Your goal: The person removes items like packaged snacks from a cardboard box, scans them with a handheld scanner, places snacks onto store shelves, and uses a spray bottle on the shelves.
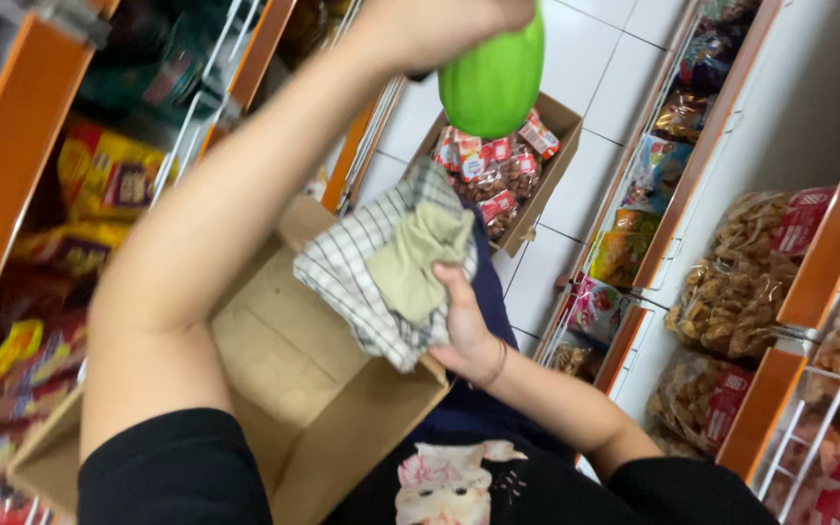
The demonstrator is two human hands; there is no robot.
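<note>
A large open brown cardboard box (284, 389) sits below both hands, resting against the person's lap, its flaps up and its bare inside showing. To the outer side of the left arm stands an orange-framed shelf with white wire racks (12, 165) full of yellow and red snack packets. To the outer side of the right hand runs a second orange-and-white shelf (789, 292), stocked with clear bags of brown fried snacks with red labels. Beyond the hands, on the white tiled floor (585, 78), lies a smaller open cardboard carton (561, 122) packed with small red-and-white packets of brown sweets.

The right hand (464, 326) is just above the near rim of the big box. Its fingers are pressed together around a bunched checked white-and-grey cloth (352, 272) with a plain beige cloth (415, 258) folded into it, the thumb on top of the bundle; a thin bracelet circles the wrist.

The left hand (449, 24) is raised above the cloth bundle, near the top edge of the view, and is closed on the upper end of a smooth bright green rounded plastic object (493, 83), which hangs down from the grip, well apart from the cloths and over the far carton.
</note>
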